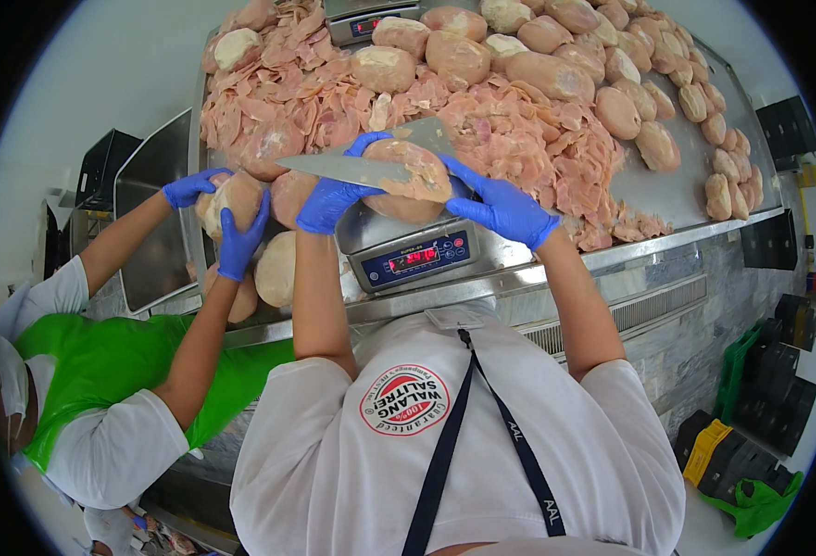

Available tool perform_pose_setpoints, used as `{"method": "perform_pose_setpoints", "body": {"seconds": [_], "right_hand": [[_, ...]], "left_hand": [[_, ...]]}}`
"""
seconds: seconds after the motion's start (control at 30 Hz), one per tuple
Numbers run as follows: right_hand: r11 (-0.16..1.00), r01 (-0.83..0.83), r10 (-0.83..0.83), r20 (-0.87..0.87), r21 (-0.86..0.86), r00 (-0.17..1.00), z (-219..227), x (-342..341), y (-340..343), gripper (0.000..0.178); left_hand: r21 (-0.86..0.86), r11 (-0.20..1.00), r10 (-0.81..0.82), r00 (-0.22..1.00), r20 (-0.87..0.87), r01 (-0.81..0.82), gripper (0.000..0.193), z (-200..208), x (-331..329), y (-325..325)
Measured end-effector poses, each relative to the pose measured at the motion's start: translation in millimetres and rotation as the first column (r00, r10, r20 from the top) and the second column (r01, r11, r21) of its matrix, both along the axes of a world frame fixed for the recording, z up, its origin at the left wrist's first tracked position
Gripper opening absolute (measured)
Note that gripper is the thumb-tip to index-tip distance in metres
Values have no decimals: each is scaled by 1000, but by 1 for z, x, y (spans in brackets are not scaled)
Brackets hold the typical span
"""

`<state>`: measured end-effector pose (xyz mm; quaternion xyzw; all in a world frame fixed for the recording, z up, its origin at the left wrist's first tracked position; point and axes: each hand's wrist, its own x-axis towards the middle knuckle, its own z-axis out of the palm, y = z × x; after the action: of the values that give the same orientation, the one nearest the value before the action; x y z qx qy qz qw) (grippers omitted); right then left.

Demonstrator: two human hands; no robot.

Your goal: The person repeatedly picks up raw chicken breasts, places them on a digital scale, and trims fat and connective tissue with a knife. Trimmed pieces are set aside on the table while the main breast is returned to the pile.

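Meat (417, 156), one rounded lump, sits between the person's two gloved hands, above the scale (414, 263). The left hand (332, 202) curls around its left side, holding it. A knife blade (334, 169) lies across the lump, its tip pointing left past that hand. The right hand (505, 206) is at the lump's right side, by the blade's broad end; its grip cannot be told.

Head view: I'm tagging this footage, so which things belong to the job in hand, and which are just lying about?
Apparently in use:
knife
meat piece in the left hand
scale below
meat slices

Apparently lying about:
green bag, lower right
black box, far left
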<state>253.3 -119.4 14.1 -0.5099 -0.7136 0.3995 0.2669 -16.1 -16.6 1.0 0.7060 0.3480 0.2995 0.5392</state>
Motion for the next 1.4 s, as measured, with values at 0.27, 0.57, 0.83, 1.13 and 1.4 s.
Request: {"method": "perform_pose_setpoints", "body": {"seconds": [0.27, 0.57, 0.83, 1.13, 1.4], "right_hand": [[1000, 11, -15, -147, -28, 989, 5, -10, 6, 72], [978, 6, -34, -127, -211, 991, 16, -8, 16, 76], [991, 136, -135, -248, -10, 959, -51, -14, -32, 80], [985, -6, 9, -18, 173, 1000, -49, -9, 55, 77], [877, -3, -416, -763, -480, 495, -60, 6, 66, 68]], "left_hand": [[-51, 994, -101, 994, -35, 99, 71, -20, -3, 24], [-195, 921, -325, 941, 92, 338, 78, -5, 14, 41], [-27, 999, -47, 999, -16, 47, 81, 1, 10, -1], [-130, 969, -217, 976, -25, 212, 85, 18, 16, 13], [-80, 988, 132, 991, -4, -131, 91, 9, 18, 9]]}}
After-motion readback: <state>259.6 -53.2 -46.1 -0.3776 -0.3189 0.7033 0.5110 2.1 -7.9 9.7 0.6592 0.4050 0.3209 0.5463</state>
